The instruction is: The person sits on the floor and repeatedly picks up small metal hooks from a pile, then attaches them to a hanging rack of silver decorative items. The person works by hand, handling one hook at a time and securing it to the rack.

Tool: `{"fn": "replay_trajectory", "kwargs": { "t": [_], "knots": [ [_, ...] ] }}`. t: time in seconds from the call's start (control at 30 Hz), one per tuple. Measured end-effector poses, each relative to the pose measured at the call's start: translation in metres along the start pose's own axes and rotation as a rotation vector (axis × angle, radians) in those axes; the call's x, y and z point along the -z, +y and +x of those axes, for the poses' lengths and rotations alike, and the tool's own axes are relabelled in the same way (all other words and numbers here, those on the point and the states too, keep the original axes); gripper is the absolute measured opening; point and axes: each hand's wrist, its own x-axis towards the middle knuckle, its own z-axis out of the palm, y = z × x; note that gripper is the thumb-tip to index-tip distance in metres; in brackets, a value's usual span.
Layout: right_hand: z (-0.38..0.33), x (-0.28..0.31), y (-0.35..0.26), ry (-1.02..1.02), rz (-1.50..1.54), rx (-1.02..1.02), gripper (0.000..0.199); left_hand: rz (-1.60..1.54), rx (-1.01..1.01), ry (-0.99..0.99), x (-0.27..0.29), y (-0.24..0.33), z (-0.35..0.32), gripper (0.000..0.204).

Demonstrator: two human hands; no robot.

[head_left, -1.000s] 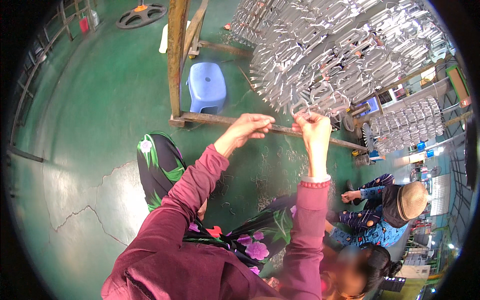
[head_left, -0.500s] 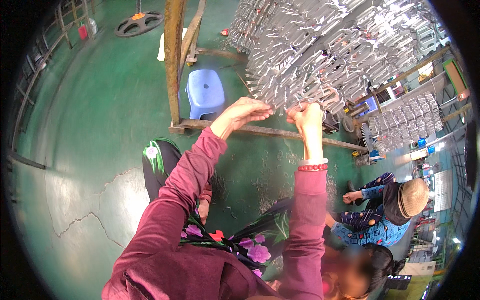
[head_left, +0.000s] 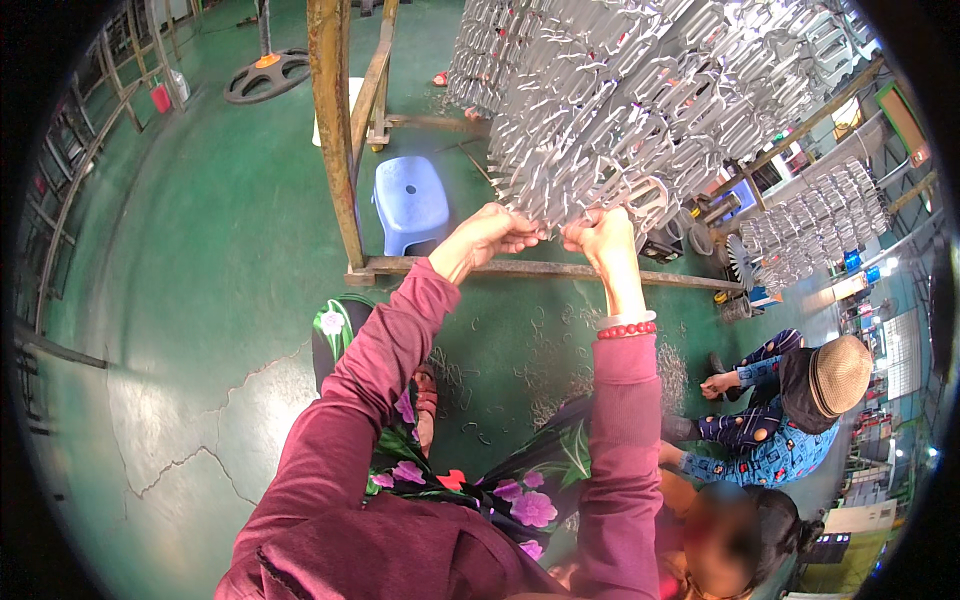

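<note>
Rows of silver bent metal pieces (head_left: 600, 110) hang in a dense mass in front of me. At their lower edge, my left hand (head_left: 497, 233) has its fingers curled and pinched against the bottom of a hanging piece. Just to the right, my right hand (head_left: 606, 242) pinches at the same low ends, thumb and forefinger together. A narrow gap separates the two sets of fingertips. The exact piece between them is small and partly covered by the fingers. A red bead bracelet (head_left: 627, 330) and a pale bangle circle my right wrist.
A rusty metal frame (head_left: 330, 130) stands left of the pieces, its low bar (head_left: 520, 268) crossing under my hands. Beyond it is a blue plastic stool (head_left: 411, 200). Thin metal scraps (head_left: 560, 385) litter the green floor. Two people sit close on my right, one wearing a straw hat (head_left: 840, 375).
My left fingers, stretched out before, are now curled in at the pieces. My right hand has shifted slightly left and down, narrowing the gap. The whole view has tilted a little.
</note>
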Motion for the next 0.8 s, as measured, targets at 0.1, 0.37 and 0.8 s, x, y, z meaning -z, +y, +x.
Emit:
{"fn": "replay_trajectory", "kwargs": {
  "t": [0.1,0.37,0.8],
  "knots": [
    [0.001,0.001,0.004,-0.022,-0.006,-0.005,0.013,-0.053,-0.001,-0.019,0.000,-0.004,0.003,0.017],
    [0.008,0.004,0.017,-0.053,0.025,-0.068,0.021,-0.126,-0.038,-0.020,-0.006,-0.010,0.001,0.014],
    [-0.002,0.003,0.005,-0.040,-0.003,-0.112,0.026,-0.209,-0.031,0.012,-0.015,-0.006,-0.007,0.013]
  ]
}}
